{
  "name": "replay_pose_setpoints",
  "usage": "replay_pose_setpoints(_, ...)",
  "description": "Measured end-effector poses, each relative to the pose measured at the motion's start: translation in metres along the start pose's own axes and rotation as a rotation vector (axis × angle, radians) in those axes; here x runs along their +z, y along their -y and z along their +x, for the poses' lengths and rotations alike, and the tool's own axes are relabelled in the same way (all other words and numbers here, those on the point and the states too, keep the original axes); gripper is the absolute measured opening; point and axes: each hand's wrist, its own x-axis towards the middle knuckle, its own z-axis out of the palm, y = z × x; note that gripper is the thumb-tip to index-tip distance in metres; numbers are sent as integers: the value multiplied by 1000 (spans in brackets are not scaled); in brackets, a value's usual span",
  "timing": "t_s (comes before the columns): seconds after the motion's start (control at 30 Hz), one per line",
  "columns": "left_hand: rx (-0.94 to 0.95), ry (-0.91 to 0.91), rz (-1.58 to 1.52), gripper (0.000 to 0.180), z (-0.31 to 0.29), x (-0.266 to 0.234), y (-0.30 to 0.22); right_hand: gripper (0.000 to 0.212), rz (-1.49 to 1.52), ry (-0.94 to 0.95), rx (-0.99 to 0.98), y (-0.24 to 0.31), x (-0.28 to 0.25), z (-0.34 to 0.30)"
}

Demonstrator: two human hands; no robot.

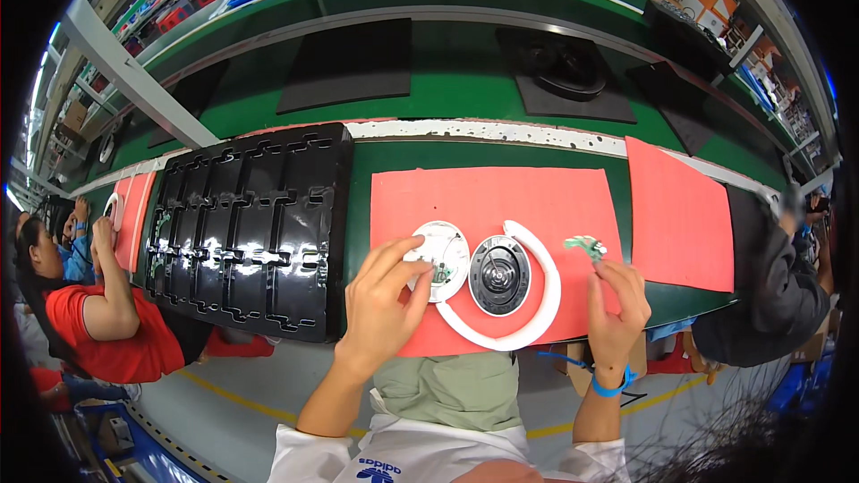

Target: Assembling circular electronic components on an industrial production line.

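Note:
A white headphone lies on the pink mat (407, 197) in front of me, its curved headband (548, 304) bowed toward me. The left ear cup (452, 237) is an open round white shell with thin wires and a bit of green board inside. Beside it sits the other ear cup (499, 275), showing a black round face with a pale rim. My left hand (383, 300) grips the left cup's edge between thumb and fingers. Off the mat's right part, my right hand (617, 309) pinches a small green circuit board (586, 247), raised apart from the headphone.
A black molded tray (250, 233) with several compartments stands to my left. Another pink mat (682, 215) lies at the right. Across the bench, black mats (349, 64) rest on a green surface, one bearing dark headphone-like parts (564, 67). People sit working on both sides.

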Motion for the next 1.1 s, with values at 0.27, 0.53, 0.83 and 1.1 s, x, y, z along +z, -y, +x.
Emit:
replay_pose_setpoints(0.27, -161, -95, -245, 18, -22, 15, 5, 25, 60, 309, -396, 98, 65, 35)
replay_pose_setpoints(0.53, -52, -86, -135, 19, -20, 12, 8, 29, -10, 416, -457, 94, 97, 36)
replay_pose_setpoints(0.83, -72, -28, -108, 18, -21, 11, 10, 27, 14, 486, -398, 93, 100, 45)
replay_pose_setpoints(1.1, -77, -22, -117, 18, -19, 12, 10, 38, 5, 575, -451, 95, 108, 59)
